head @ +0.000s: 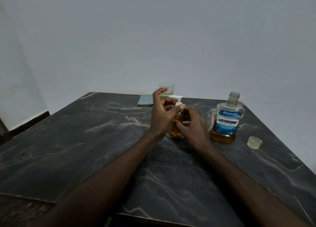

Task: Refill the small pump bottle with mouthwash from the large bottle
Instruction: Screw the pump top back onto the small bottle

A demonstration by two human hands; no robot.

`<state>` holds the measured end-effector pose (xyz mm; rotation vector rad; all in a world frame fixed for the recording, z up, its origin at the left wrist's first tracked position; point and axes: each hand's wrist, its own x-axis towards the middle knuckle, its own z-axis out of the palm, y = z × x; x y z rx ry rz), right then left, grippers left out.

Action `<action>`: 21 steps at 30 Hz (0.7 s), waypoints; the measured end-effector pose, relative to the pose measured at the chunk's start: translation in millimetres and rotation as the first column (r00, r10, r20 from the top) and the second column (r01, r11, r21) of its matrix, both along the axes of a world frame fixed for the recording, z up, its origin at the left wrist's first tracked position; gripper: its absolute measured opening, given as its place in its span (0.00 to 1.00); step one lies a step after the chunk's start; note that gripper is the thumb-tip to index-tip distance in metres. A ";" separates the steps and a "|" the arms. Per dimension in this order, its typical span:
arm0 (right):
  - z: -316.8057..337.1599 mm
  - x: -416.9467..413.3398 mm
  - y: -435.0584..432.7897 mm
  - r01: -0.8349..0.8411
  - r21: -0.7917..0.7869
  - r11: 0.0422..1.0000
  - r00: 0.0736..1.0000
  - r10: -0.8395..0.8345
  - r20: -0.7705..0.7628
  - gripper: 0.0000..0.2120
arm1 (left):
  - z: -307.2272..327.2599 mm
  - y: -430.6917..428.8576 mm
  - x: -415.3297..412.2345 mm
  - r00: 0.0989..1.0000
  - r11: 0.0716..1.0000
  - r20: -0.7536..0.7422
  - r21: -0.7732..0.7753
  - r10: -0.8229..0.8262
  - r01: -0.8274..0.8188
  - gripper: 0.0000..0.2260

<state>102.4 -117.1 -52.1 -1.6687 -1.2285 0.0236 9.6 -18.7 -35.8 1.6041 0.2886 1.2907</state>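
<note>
1. The small pump bottle (pixel 177 124) stands upright on the dark table (pixel 85 141), between the two hands. It has orange-brown liquid in it and a white pump top (pixel 177 99).
2. The left hand (pixel 162 117) is at the neck of the small bottle. Its fingers are loosely curled, and a fingertip touches the collar under the pump. I cannot tell if it is really gripping.
3. The right hand (pixel 193 124) is just beside the body of the bottle, fingers spread and bent toward it. I cannot tell if it holds the bottle or only touches it.
4. The large bottle (pixel 226 119) stands to the right of the right hand. Its top is open, and it has a little orange-brown liquid at the bottom.
5. Its cap (pixel 254 142) lies on the table, farther right.
6. A clear glass (pixel 168 88) stands behind the left hand, with a folded grey cloth (pixel 145 100) just left of it.
</note>
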 end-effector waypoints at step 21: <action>1.4 0.7 -0.2 0.026 -0.011 1.000 0.999 -0.026 -0.038 0.26 | 0.7 -1.4 2.9 0.998 0.997 -0.028 -0.039 0.062 -0.063 0.35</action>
